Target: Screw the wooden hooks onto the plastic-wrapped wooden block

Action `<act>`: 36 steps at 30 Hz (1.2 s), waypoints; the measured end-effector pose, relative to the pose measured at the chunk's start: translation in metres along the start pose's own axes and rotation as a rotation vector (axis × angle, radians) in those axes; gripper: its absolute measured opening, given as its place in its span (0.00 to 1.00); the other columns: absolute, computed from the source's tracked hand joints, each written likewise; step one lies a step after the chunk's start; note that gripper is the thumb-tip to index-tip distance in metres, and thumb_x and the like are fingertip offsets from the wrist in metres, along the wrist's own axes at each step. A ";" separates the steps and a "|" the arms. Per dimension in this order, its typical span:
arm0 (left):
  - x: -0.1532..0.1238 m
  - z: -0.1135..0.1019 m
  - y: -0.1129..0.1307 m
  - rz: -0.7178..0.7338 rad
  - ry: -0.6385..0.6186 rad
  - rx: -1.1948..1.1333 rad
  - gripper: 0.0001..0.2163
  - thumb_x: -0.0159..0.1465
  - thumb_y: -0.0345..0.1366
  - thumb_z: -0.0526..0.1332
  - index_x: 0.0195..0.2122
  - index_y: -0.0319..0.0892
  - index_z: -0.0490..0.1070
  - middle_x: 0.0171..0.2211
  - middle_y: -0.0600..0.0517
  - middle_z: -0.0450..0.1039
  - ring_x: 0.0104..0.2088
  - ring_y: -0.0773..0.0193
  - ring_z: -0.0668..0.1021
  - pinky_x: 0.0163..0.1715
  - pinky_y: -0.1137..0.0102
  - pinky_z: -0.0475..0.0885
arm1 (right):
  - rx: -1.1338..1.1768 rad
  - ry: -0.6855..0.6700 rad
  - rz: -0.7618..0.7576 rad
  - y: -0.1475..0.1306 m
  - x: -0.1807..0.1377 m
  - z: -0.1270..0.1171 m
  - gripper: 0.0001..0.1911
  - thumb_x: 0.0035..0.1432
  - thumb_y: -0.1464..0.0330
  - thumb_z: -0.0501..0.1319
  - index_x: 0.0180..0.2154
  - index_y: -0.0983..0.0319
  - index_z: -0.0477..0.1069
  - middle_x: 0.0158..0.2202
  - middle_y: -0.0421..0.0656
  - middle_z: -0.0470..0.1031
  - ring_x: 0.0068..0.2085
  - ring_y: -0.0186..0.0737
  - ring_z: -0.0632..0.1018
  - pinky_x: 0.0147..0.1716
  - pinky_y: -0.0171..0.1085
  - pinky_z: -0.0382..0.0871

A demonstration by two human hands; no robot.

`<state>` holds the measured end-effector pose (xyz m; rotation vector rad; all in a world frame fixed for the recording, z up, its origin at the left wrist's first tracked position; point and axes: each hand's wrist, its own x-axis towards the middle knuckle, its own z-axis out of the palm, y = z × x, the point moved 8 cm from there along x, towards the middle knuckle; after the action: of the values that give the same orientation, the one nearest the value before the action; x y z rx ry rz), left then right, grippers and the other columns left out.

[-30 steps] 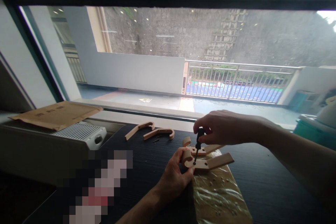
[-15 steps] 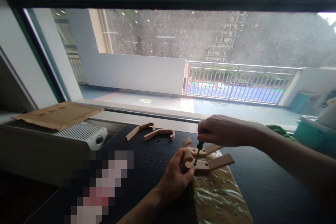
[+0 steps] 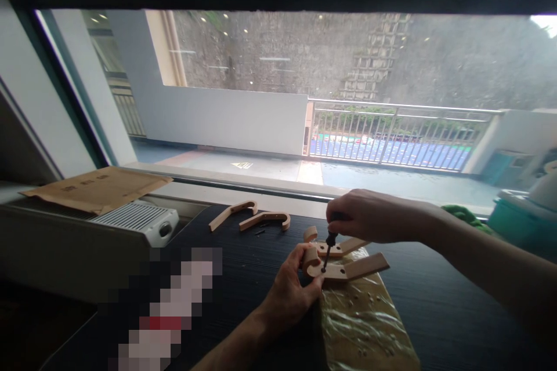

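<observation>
- Right hand (image 3: 343, 213) closed round screwdriver (image 3: 331, 239); tip at a hole in near hook (image 3: 334, 272).
- Left hand (image 3: 292, 284) clamped on that hook's curl, at the board's (image 3: 365, 324) left edge, toward its far end; far hook (image 3: 334, 250) just beyond.
- Risk: screwdriver leans, so tip could skid toward left thumb; slack grip could let hook twist.
- Handle mostly hidden in fist; screw under tip too small to tell; board's near end cut off.

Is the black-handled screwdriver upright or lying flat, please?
The screwdriver is upright, slightly tilted: the right hand grips its handle, shaft pointing down.
</observation>
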<state>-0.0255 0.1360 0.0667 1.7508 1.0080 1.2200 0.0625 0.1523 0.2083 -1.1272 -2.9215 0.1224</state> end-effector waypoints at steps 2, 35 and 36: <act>0.000 0.000 0.000 0.003 0.004 0.010 0.12 0.55 0.28 0.59 0.41 0.42 0.63 0.34 0.54 0.67 0.34 0.67 0.70 0.39 0.74 0.65 | -0.019 0.010 0.027 0.002 0.000 -0.001 0.14 0.58 0.60 0.52 0.32 0.60 0.72 0.26 0.41 0.73 0.25 0.33 0.68 0.22 0.33 0.56; 0.000 0.001 -0.003 -0.004 -0.011 -0.006 0.13 0.56 0.28 0.58 0.43 0.43 0.63 0.34 0.54 0.67 0.34 0.67 0.69 0.37 0.74 0.65 | 0.041 -0.040 -0.026 -0.006 -0.002 0.001 0.10 0.56 0.66 0.53 0.32 0.60 0.72 0.26 0.38 0.72 0.24 0.30 0.67 0.23 0.31 0.56; 0.000 0.002 -0.003 -0.003 -0.011 -0.008 0.13 0.56 0.28 0.58 0.43 0.43 0.63 0.34 0.54 0.67 0.34 0.67 0.69 0.37 0.74 0.65 | 0.029 -0.028 -0.012 -0.004 -0.001 0.002 0.11 0.56 0.64 0.53 0.32 0.60 0.72 0.26 0.38 0.72 0.24 0.31 0.67 0.22 0.32 0.56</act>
<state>-0.0247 0.1365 0.0633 1.7475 0.9978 1.2099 0.0611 0.1486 0.2070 -1.1122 -2.9405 0.1812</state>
